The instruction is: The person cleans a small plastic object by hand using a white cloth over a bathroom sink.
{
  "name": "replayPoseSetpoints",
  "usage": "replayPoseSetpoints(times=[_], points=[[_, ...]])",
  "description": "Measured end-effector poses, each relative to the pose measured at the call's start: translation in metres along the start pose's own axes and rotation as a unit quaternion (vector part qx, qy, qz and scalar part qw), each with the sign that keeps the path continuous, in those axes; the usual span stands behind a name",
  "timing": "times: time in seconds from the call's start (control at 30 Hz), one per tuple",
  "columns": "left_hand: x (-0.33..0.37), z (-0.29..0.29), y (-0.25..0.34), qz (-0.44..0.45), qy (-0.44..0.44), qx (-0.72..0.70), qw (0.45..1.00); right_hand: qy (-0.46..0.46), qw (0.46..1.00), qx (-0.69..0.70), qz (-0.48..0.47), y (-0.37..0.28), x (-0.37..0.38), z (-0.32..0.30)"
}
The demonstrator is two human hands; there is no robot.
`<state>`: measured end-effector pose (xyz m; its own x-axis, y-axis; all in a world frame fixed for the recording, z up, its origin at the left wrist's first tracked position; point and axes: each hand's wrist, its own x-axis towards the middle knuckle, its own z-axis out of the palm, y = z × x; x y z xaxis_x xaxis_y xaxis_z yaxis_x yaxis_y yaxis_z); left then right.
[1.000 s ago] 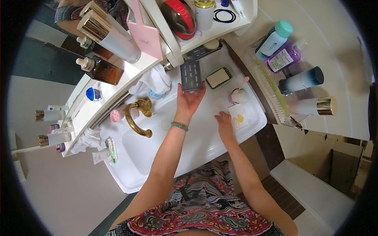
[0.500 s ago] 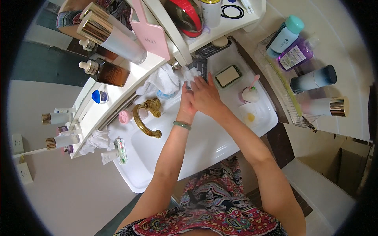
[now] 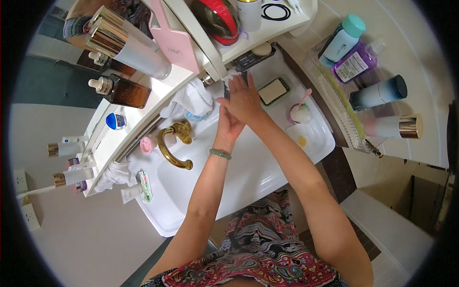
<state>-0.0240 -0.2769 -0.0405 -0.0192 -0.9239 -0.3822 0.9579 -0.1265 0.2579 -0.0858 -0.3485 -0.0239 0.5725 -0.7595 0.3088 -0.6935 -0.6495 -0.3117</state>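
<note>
Over the far part of the white sink (image 3: 253, 186), my two hands lie palm against palm. My right hand (image 3: 245, 103) is on top, its fingers stretched out and pointing away from me. Beneath it is my left hand (image 3: 230, 122), palm turned up, with the thumb sticking out and most of its fingers covered. Neither hand shows a thing in its grasp. A green bangle (image 3: 220, 154) circles my left wrist. Left of the hands curves a brass faucet (image 3: 173, 146). A pale soap bar (image 3: 274, 92) sits in a dish just to their right.
White cloths (image 3: 191, 101) hang behind the faucet. A cup with a pink handle (image 3: 300, 113) stands on the sink's right side. Bottles fill a wall rack (image 3: 342, 107) at right. The white shelf (image 3: 155, 98) carries an amber dropper bottle (image 3: 128, 92). A toothpaste tube (image 3: 145, 186) lies at the sink's left edge.
My right hand has slid farther away from me along the left one. My left hand stays beneath it. The whole view has shifted slightly.
</note>
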Motion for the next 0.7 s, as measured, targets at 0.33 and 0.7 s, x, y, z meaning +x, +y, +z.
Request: replayPoseSetpoints(times=[0.33, 0.7], points=[[0.003, -0.005, 0.002, -0.003, 0.005, 0.011, 1.000, -0.028, 0.999, 0.017, -0.003, 0.001, 0.004, 0.003], [0.008, -0.035, 0.004, 0.005, -0.172, 0.003, 0.985, 0.035, 0.989, 0.141, 0.004, -0.039, -0.040, -0.004]])
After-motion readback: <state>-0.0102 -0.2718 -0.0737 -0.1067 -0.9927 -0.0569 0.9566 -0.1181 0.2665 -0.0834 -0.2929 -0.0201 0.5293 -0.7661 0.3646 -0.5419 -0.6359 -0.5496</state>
